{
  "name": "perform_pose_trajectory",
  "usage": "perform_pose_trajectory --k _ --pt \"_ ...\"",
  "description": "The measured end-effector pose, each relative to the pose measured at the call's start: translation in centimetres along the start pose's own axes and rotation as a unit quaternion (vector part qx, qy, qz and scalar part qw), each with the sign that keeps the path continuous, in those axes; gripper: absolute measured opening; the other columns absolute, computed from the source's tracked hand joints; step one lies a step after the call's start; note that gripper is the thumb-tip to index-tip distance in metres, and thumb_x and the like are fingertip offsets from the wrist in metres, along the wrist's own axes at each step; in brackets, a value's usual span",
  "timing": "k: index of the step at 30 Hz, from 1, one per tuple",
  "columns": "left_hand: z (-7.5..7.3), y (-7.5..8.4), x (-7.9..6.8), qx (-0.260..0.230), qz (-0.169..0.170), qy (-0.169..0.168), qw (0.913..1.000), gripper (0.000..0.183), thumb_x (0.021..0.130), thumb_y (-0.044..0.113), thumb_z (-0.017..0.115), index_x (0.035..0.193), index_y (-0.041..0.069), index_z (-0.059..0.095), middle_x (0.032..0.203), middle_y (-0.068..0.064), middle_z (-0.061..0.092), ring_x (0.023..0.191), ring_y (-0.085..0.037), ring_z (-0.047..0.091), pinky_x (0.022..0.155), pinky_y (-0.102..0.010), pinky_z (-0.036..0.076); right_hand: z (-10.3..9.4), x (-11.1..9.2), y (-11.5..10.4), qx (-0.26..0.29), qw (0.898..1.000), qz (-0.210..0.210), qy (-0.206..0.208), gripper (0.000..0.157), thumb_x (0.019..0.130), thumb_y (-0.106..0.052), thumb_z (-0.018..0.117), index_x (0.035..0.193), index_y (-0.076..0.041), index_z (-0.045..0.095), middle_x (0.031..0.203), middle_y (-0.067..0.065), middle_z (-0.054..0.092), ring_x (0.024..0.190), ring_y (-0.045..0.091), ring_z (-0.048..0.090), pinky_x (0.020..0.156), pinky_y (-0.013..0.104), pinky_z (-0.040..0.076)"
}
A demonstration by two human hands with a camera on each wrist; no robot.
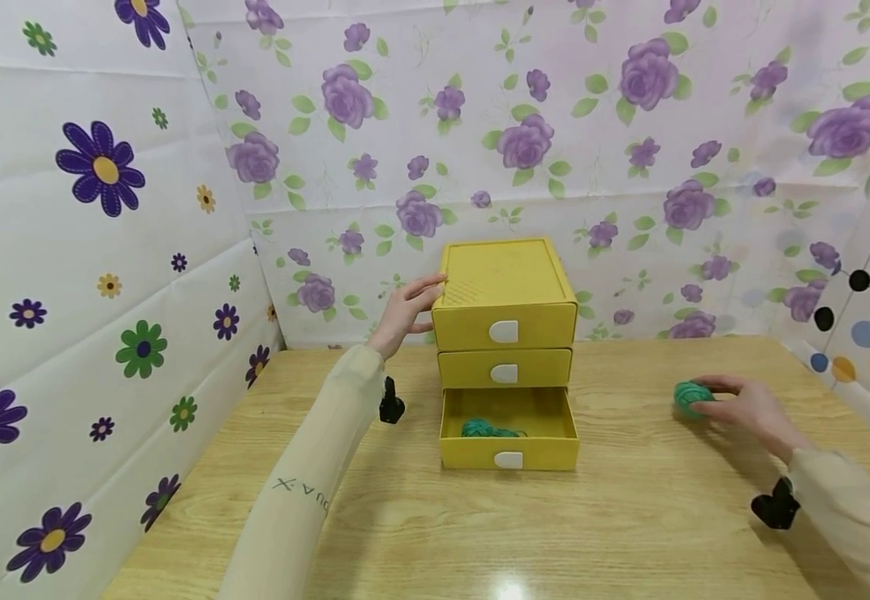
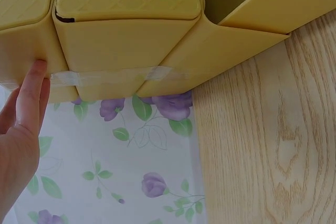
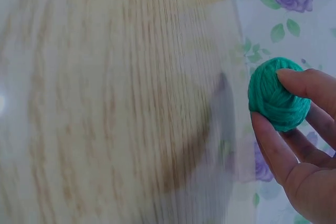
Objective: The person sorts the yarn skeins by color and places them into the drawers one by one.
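A yellow three-drawer box [image 1: 506, 325] stands on the table, its bottom drawer [image 1: 510, 452] pulled out. Inside that drawer lies a green yarn bundle [image 1: 480, 428]. My left hand [image 1: 405, 312] rests against the left side of the box near the top, and in the left wrist view its extended fingers [image 2: 32, 95] touch the side wall. To the right, my right hand [image 1: 753, 410] pinches a green ball of yarn [image 3: 278, 95] between thumb and fingers. In the right wrist view the ball appears lifted off the table.
The wooden table [image 1: 630, 517] has a flowered cloth [image 1: 525, 142] behind it. More patterned cloth [image 1: 105, 275] hangs on the left, and a dotted one [image 1: 866, 333] on the right. White tabs [image 1: 504, 332] mark the drawer fronts.
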State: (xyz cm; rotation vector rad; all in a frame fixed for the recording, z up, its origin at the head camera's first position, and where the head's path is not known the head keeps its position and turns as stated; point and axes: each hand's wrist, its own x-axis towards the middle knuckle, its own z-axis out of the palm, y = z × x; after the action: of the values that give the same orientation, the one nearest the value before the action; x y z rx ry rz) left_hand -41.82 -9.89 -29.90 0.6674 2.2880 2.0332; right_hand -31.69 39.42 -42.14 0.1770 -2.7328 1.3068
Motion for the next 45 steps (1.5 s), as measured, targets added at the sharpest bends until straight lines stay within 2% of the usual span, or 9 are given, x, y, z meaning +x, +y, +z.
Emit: perform_pose_trajectory --k 3,7,11,17,23,26,34,40,45 --pt "0.0 -0.1 0.0 -0.001 0.000 0.001 1.0000 0.040 0.091 0.032 0.055 0.129 0.019 0.053 0.126 -0.002 0.050 0.103 -0.023 0.051 0.076 -0.042 0.048 0.1 -0.2 -0.6 -0.002 1.000 -0.004 -0.009 0.061 0.082 -0.033 0.068 0.127 0.004 0.049 0.116 0.025 0.052 0.085 0.015 0.055 0.066 0.039 0.049" --pt "-0.1 0.0 0.0 -0.001 0.004 0.000 1.0000 0.041 0.091 0.033 0.056 0.129 0.018 0.053 0.126 -0.002 0.049 0.103 -0.023 0.051 0.076 -0.042 0.048 0.3 -0.4 -1.6 -0.006 1.000 -0.011 -0.016 0.061 0.083 -0.034 0.066 0.129 0.002 0.048 0.117 0.025 0.052 0.088 0.016 0.055 0.068 0.039 0.048" --pt "-0.1 0.0 0.0 0.000 0.004 -0.001 1.0000 0.041 0.091 0.033 0.055 0.130 0.018 0.053 0.127 -0.003 0.049 0.103 -0.024 0.051 0.076 -0.042 0.048 0.6 -0.4 -2.3 -0.005 1.000 -0.020 -0.023 0.060 0.084 -0.033 0.066 0.129 0.002 0.047 0.117 0.025 0.051 0.090 0.020 0.054 0.069 0.038 0.048" --pt "0.0 0.0 -0.1 -0.003 0.002 -0.002 1.0000 0.042 0.092 0.032 0.055 0.130 0.016 0.052 0.126 -0.003 0.049 0.102 -0.024 0.051 0.076 -0.041 0.048 1.0 -0.5 -2.8 0.008 0.999 -0.010 -0.035 0.061 0.083 -0.035 0.066 0.130 -0.001 0.048 0.116 0.023 0.052 0.092 0.026 0.054 0.072 0.043 0.047" --pt "0.0 0.0 -0.1 -0.001 0.004 0.000 1.0000 0.041 0.092 0.032 0.055 0.130 0.017 0.052 0.126 -0.002 0.050 0.103 -0.023 0.051 0.076 -0.041 0.048 1.4 -0.6 -3.5 -0.002 0.998 -0.028 -0.059 0.058 0.083 -0.037 0.066 0.130 -0.008 0.050 0.119 0.018 0.052 0.106 0.037 0.048 0.076 0.044 0.045" --pt "0.0 0.0 0.0 0.000 0.004 0.001 1.0000 0.041 0.092 0.032 0.055 0.130 0.018 0.053 0.126 -0.002 0.049 0.103 -0.024 0.051 0.076 -0.042 0.048 1.6 -0.5 -3.9 -0.002 0.997 -0.034 -0.073 0.055 0.083 -0.038 0.065 0.129 -0.012 0.051 0.121 0.015 0.051 0.109 0.036 0.046 0.077 0.043 0.045" --pt "0.0 -0.1 0.0 0.002 0.001 0.002 1.0000 0.039 0.092 0.031 0.054 0.129 0.018 0.053 0.127 -0.003 0.049 0.103 -0.024 0.050 0.077 -0.042 0.047 2.3 -0.4 -5.0 0.035 0.992 -0.046 -0.115 0.047 0.084 -0.032 0.066 0.127 -0.018 0.053 0.126 0.011 0.047 0.109 0.031 0.049 0.078 0.039 0.046" --pt "0.0 -0.1 0.0 -0.001 -0.001 0.004 1.0000 0.041 0.092 0.032 0.055 0.130 0.017 0.053 0.126 -0.002 0.050 0.102 -0.024 0.052 0.075 -0.041 0.048 2.9 -0.5 -6.1 0.064 0.987 -0.053 -0.136 0.051 0.083 -0.028 0.067 0.128 -0.011 0.051 0.129 0.016 0.044 0.109 0.033 0.049 0.079 0.038 0.046" --pt "0.0 -0.1 0.0 -0.003 -0.001 0.003 1.0000 0.042 0.091 0.032 0.055 0.130 0.017 0.052 0.126 -0.002 0.050 0.101 -0.024 0.052 0.075 -0.041 0.048 3.5 -0.3 -6.8 0.077 0.985 -0.051 -0.147 0.050 0.083 -0.027 0.068 0.128 -0.013 0.052 0.130 0.015 0.043 0.109 0.031 0.050 0.081 0.039 0.045"
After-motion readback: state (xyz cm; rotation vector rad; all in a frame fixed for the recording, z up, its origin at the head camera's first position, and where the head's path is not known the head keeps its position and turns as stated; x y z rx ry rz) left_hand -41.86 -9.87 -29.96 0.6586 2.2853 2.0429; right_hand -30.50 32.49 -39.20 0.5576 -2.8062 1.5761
